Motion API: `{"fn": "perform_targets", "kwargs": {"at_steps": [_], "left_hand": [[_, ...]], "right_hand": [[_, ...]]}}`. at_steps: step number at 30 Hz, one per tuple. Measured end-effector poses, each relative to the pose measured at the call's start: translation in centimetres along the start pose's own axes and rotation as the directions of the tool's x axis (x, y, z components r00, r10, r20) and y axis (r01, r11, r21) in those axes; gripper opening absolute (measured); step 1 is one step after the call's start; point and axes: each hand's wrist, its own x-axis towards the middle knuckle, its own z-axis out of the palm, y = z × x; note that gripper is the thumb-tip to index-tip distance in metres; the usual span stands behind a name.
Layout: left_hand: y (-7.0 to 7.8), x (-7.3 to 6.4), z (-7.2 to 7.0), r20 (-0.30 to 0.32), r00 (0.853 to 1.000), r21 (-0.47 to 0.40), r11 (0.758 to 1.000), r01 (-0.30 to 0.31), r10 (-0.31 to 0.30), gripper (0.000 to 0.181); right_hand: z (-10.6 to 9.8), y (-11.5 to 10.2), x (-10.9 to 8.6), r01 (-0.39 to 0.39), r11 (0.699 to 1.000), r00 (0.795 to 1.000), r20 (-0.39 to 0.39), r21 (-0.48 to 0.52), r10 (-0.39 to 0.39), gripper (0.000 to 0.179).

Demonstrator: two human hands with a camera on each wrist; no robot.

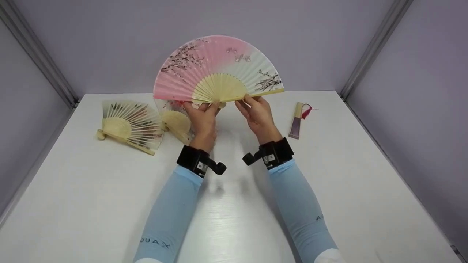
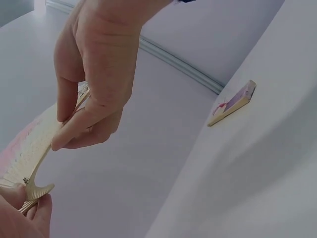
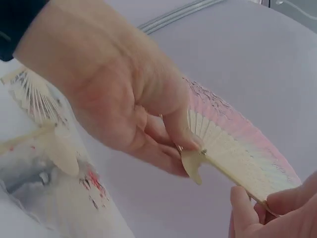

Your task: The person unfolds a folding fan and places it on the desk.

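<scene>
A pink and white folding fan (image 1: 219, 62) with printed blossom branches is spread wide, held up above the table. My left hand (image 1: 203, 122) pinches it close to the pivot, thumb on the ribs, as the right wrist view shows. With thumb and fingers, my right hand (image 1: 257, 113) grips the pale outer rib on the right side. In the left wrist view, the right hand (image 2: 96, 79) holds that rib while part of the left hand (image 2: 25, 213) shows at the pivot.
Two spread fans, one pale with dark ribs' print (image 1: 133, 126) and one partly hidden behind my left hand (image 1: 177, 124), lie on the white table (image 1: 109, 204). A folded purple fan (image 1: 296, 122) with a red tassel (image 1: 306, 111) lies at right. Walls enclose the table.
</scene>
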Motion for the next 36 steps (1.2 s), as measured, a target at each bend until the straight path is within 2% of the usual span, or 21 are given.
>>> {"fn": "perform_targets", "kwargs": {"at_steps": [1,2,3,4,5,6,8,10,11,13,16,17,18,21,23,25,29,32,36], "left_hand": [[0.0,0.0,0.0,0.004,1.0,-0.004,1.0,0.001,-0.001,0.089],[0.1,0.1,-0.1,0.008,1.0,-0.004,1.0,0.0,0.0,0.089],[0.1,0.1,-0.2,0.011,1.0,-0.001,1.0,0.0,0.0,0.089],[0.1,0.1,-0.2,0.015,1.0,0.001,1.0,0.002,-0.002,0.089],[0.2,0.1,-0.3,0.019,1.0,0.007,1.0,0.004,-0.005,0.088],[0.2,0.1,-0.4,0.026,1.0,0.016,1.0,0.008,-0.009,0.088],[0.1,0.1,-0.5,0.042,0.999,0.032,0.999,0.026,-0.027,0.086],[0.0,0.0,-0.5,0.062,0.997,0.056,0.998,0.042,-0.045,0.086],[0.0,0.0,-0.5,0.068,0.996,0.071,0.996,0.052,-0.057,0.086],[-0.2,-0.1,-0.4,0.081,0.993,0.101,0.992,0.075,-0.083,0.087],[-0.2,-0.1,-0.4,0.092,0.988,0.142,0.984,0.108,-0.122,0.088],[-0.3,-0.1,-0.5,0.096,0.986,0.155,0.981,0.118,-0.134,0.088],[-0.3,-0.1,-0.5,0.101,0.985,0.163,0.979,0.125,-0.143,0.088],[-0.3,0.0,-0.7,0.1,0.981,0.182,0.972,0.147,-0.167,0.088],[-0.4,0.1,-0.9,0.1,0.98,0.183,0.971,0.154,-0.174,0.088],[-0.4,0.2,-1.0,0.088,0.98,0.191,0.969,0.158,-0.177,0.088],[-0.2,0.7,-1.2,0.065,0.983,0.206,0.966,0.155,-0.172,0.08],[-0.1,1.0,-1.3,0.042,0.984,0.233,0.96,0.156,-0.171,0.066],[0.0,1.4,-1.3,0.004,0.985,0.27,0.949,0.163,-0.171,0.053]], "right_hand": [[-0.3,-0.4,-0.2,-0.017,0.995,1.0,0.018,-0.097,0.019,0.041],[-0.6,-0.8,-0.3,-0.039,0.976,0.998,0.045,-0.216,0.049,0.041],[-1.0,-1.3,-0.5,-0.053,0.932,0.993,0.079,-0.358,0.087,0.041],[-1.3,-1.7,-0.7,-0.048,0.858,0.985,0.119,-0.512,0.126,0.042],[-1.7,-2.2,-0.9,-0.011,0.752,0.974,0.163,-0.66,0.157,0.041],[-2.0,-2.7,-1.1,0.053,0.628,0.964,0.204,-0.776,0.171,0.04],[-2.5,-3.7,-1.5,0.217,0.384,0.951,0.284,-0.897,0.125,0.034],[-3.0,-4.4,-1.7,0.334,0.192,0.941,0.338,-0.923,-0.013,0.028],[-3.3,-4.7,-1.6,0.365,0.111,0.929,0.355,-0.924,-0.1,0.025],[-3.9,-5.0,-1.4,0.371,-0.011,0.899,0.362,-0.929,-0.248,0.026],[-5.0,-5.3,-0.6,0.323,-0.138,0.874,0.351,-0.936,-0.337,0.027],[-5.4,-5.3,-0.3,0.308,-0.168,0.872,0.349,-0.936,-0.345,0.026],[-5.6,-5.3,-0.1,0.297,-0.187,0.873,0.346,-0.936,-0.344,0.024],[-6.2,-5.2,0.2,0.291,-0.205,0.882,0.345,-0.935,-0.322,0.014],[-6.4,-5.1,0.2,0.293,-0.19,0.893,0.339,-0.937,-0.297,0.009],[-6.5,-5.1,0.1,0.288,-0.168,0.912,0.324,-0.943,-0.252,0.007],[-6.3,-5.1,-0.2,0.272,-0.138,0.949,0.289,-0.952,-0.128,0.008],[-6.0,-4.9,-0.5,0.272,-0.152,0.959,0.28,-0.95,-0.036,0.009],[-5.7,-4.5,-0.6,0.282,-0.159,0.959,0.277,-0.946,0.053,0.012]]}}
